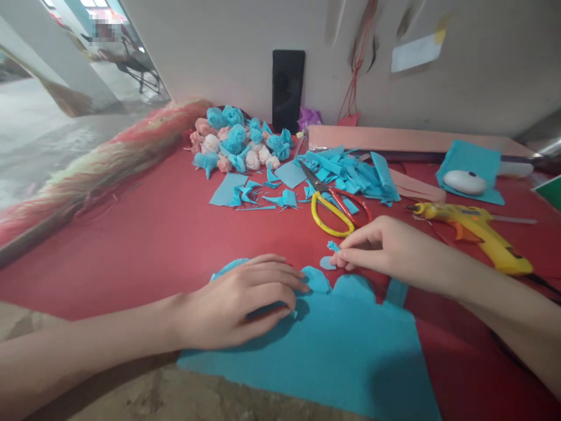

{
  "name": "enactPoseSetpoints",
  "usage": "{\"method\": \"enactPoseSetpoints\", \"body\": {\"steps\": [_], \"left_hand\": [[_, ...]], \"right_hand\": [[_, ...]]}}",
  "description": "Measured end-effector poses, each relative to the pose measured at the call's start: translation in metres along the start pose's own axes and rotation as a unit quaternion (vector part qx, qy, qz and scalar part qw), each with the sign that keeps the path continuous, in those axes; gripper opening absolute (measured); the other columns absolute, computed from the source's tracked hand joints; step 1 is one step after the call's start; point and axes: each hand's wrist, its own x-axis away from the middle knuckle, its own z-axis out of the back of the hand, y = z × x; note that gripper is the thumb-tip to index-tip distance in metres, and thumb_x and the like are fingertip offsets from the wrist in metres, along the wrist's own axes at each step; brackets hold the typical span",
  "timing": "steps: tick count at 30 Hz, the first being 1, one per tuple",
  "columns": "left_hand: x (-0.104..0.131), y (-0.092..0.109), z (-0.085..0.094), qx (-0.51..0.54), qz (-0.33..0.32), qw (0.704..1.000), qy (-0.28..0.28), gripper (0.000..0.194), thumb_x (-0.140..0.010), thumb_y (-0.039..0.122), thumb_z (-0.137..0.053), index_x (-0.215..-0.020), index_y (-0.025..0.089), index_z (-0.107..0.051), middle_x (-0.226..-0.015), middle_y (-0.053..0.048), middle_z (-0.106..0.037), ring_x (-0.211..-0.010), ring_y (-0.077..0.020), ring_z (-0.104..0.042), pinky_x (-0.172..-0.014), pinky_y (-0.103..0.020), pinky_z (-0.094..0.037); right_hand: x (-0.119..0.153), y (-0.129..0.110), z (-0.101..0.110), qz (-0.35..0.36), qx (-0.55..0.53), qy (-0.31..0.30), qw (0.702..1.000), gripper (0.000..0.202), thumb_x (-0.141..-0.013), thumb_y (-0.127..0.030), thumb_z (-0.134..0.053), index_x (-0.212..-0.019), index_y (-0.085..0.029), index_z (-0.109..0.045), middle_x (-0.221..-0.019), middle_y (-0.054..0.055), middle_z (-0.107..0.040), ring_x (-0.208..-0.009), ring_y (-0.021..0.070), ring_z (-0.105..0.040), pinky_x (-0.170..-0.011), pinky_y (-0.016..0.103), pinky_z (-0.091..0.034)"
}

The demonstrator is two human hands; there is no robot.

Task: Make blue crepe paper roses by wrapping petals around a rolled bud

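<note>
My right hand [372, 251] pinches a small rolled blue crepe-paper bud [333, 246] between thumb and fingers. A pale blue petal piece [326, 263] sits just below its fingertips, against them or on the table. My left hand [254, 298] lies palm down with fingers stretched over a large blue paper sheet [350, 345]. Its fingertips are at a rounded blue petal [316, 279] on the sheet's far edge. Another blue petal [354, 287] lies right of it. What is under the left palm is hidden. Scissors [322, 187] with yellow and red handles lie beyond my hands.
A yellow glue gun [477, 228] lies to the right. Paper roses [236, 139] in blue, pink and white are heaped at the back left. Blue scraps [350, 172] lie behind the scissors. A black phone [288, 88] leans on the wall. Pink-red fringe [109, 146] runs along the left edge.
</note>
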Motion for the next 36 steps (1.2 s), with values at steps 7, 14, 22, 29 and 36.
{"method": "enactPoseSetpoints", "body": {"steps": [7,14,22,29,36], "left_hand": [[0.001,-0.001,-0.002,-0.038,0.0,0.999,-0.028,0.015,-0.086,0.007,-0.047,-0.092,0.017,-0.055,-0.117,-0.009,-0.065,-0.112,-0.0196,-0.058,-0.102,-0.037,-0.044],[0.004,-0.002,-0.004,-0.061,0.017,0.994,-0.085,0.016,-0.088,0.006,-0.04,-0.092,0.018,-0.05,-0.127,-0.011,-0.059,-0.125,-0.02,-0.048,-0.111,-0.047,-0.03],[0.003,-0.003,-0.002,-0.048,0.019,0.993,-0.107,0.016,-0.087,0.005,-0.04,-0.092,0.019,-0.045,-0.126,-0.008,-0.06,-0.129,-0.0196,-0.043,-0.113,-0.045,-0.025],[0.005,-0.002,0.0,-0.056,0.014,0.994,-0.09,0.017,-0.086,0.004,-0.042,-0.094,0.019,-0.044,-0.128,-0.007,-0.059,-0.132,-0.0185,-0.038,-0.115,-0.042,-0.021],[0.007,-0.004,-0.001,-0.052,0.015,0.996,-0.069,0.019,-0.084,0.003,-0.044,-0.094,0.018,-0.046,-0.125,-0.008,-0.059,-0.131,-0.0191,-0.039,-0.113,-0.041,-0.024]], "right_hand": [[0.004,-0.005,-0.003,-0.011,0.041,-0.029,0.999,0.022,-0.071,-0.026,-0.06,-0.05,-0.021,-0.069,-0.043,-0.003,-0.051,-0.039,0.0095,-0.042,-0.036,0.023,-0.029],[0.001,-0.001,0.007,0.003,0.043,-0.003,0.999,0.02,-0.071,-0.026,-0.065,-0.054,-0.021,-0.072,-0.051,0.0,-0.064,-0.05,0.0146,-0.058,-0.044,0.024,-0.041],[-0.004,0.003,0.019,0.0,0.07,-0.071,0.995,0.017,-0.071,-0.026,-0.064,-0.059,-0.017,-0.072,-0.063,0.002,-0.071,-0.062,0.0188,-0.065,-0.054,0.026,-0.048],[-0.006,0.001,0.016,0.02,0.075,-0.103,0.992,0.018,-0.072,-0.026,-0.062,-0.06,-0.019,-0.073,-0.063,0.001,-0.071,-0.062,0.0168,-0.064,-0.055,0.024,-0.048],[-0.004,0.006,0.013,0.071,0.068,-0.088,0.991,0.015,-0.072,-0.025,-0.064,-0.064,-0.021,-0.076,-0.06,0.0,-0.071,-0.059,0.0154,-0.064,-0.054,0.023,-0.049]]}}
